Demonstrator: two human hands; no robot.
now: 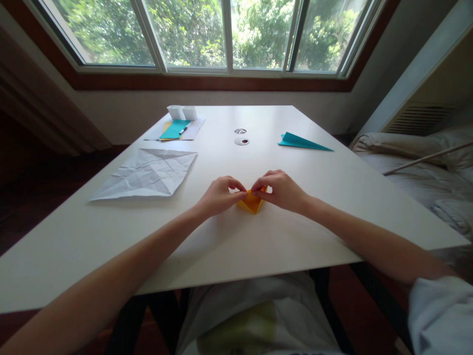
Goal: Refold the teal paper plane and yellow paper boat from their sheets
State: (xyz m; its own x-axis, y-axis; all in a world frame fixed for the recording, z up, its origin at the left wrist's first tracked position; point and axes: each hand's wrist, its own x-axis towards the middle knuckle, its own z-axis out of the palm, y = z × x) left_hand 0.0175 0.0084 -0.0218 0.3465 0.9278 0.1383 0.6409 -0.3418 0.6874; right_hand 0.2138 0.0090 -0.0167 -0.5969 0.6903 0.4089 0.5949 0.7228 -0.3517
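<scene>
A small folded piece of yellow origami paper [253, 203] is held just above or on the white table, near its front middle. My left hand [223, 193] pinches its upper left edge between thumb and index finger. From the other side, my right hand [278, 189] grips the upper right edge in the same kind of pinch. The paper's lower corner points toward me, and an orange-shaded hollow shows between the fingertips. Parts of its upper edge are hidden behind my fingers.
On the white table [177, 256], a creased white sheet [148, 172] lies left and a teal paper plane [301, 142] right. Two round stickers or discs [242, 141] lie ahead. Teal paper [173, 130], a marker [185, 128] and two white cups [189, 113] are at far left.
</scene>
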